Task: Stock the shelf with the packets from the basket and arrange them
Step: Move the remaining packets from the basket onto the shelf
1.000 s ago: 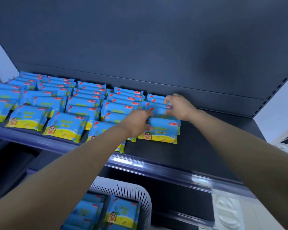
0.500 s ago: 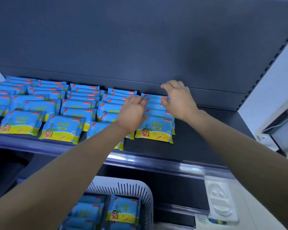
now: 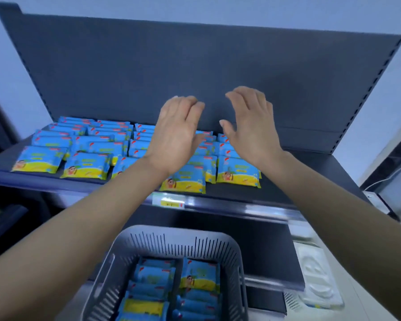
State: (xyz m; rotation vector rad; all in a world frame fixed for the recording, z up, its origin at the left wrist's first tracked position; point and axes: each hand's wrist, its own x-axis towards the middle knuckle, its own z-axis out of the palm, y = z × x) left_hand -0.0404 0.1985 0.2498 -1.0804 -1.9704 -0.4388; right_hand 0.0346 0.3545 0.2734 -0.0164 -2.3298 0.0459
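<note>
Hovering over the shelf (image 3: 241,195) packets (image 3: 86,167), left hand (image 3: 176,140) and right hand (image 3: 252,133) show each grip spread, holding nothing. Basket (image 3: 176,245) at 6 o'clock contains more packets.

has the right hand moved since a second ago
Yes: the right hand has lifted off the rightmost row of blue packets, up in front of the dark back panel.

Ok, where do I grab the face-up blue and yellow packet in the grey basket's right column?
I'd come straight down from above and pinch the blue and yellow plastic packet across its far, blue top edge. It lies tilted on other packets, while the grey slotted plastic basket wall crowds its right side.
</note>
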